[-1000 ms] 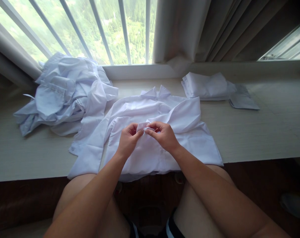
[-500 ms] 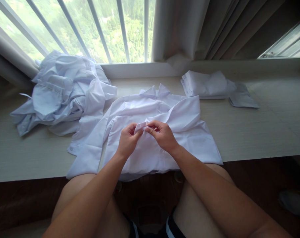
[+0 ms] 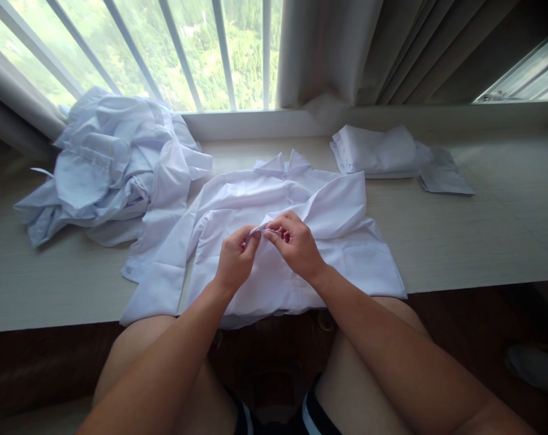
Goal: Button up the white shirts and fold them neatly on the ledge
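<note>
A white shirt (image 3: 264,284) lies spread on the pale ledge, its collar pointing toward the window. One of its sleeves folds across the body, and its end is pinched between my two hands. My left hand (image 3: 238,257) is closed on the edge of this cuff with thumb and fingers. Close beside it, my right hand (image 3: 296,244) pinches the same cuff from the other side. The other sleeve stretches down to the front left, near my knee. Fingers hide the small details of the cuff.
A crumpled heap of white garments (image 3: 124,163) lies at the left. Folded white cloth (image 3: 377,154) and a smaller flat piece (image 3: 446,172) rest at the back right. The ledge (image 3: 482,241) ends just before my knees. Behind are a barred window and grey curtains (image 3: 328,54).
Both hands have shifted their fingers slightly on the cuff, and its edge is now turned so that less of it shows between them. The view has tilted a little.
</note>
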Demonstrator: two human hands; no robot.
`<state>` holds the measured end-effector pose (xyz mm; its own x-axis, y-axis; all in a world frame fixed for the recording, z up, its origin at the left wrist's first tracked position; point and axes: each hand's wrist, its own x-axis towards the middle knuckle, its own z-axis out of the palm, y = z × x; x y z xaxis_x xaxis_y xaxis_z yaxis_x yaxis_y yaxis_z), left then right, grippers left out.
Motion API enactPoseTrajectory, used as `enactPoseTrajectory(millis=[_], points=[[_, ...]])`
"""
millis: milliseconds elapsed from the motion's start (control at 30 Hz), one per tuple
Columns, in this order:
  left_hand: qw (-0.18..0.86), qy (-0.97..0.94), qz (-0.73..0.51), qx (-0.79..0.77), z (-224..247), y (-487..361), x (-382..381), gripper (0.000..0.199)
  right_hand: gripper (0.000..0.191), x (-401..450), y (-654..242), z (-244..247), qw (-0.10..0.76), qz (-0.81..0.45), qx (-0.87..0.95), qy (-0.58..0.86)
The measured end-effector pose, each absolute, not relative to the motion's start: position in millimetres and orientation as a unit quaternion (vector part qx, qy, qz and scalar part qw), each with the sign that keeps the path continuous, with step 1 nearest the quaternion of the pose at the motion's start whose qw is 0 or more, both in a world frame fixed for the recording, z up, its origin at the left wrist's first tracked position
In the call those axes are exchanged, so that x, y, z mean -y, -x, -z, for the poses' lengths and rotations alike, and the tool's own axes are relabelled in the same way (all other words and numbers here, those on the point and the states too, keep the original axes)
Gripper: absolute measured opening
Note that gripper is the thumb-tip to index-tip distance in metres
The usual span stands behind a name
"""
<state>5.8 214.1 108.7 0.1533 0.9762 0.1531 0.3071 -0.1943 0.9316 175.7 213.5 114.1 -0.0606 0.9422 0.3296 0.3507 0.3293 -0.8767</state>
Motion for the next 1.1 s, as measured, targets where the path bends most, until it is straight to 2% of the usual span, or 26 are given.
enactPoseTrajectory(millis=[367, 900, 1100], points=[[0.35, -0.691, -0.404, -0.486, -108.3, -8.2, -214.0, 0.023, 0.004, -214.9, -175.8, -111.9, 0.47, -0.315, 0.653, 0.503], [0.383, -0.647, -0.43, -0.5, -110.0, -9.1, -214.0, 0.026, 0.004, -214.7, -174.8, -111.0, 0.462, -0.307, 0.652, 0.518], [0.447, -0.597, -0.447, -0.495, -112.1, -10.1, -212.8, 0.029, 0.005, -215.1, -175.8, -110.4, 0.456, -0.285, 0.65, 0.538]])
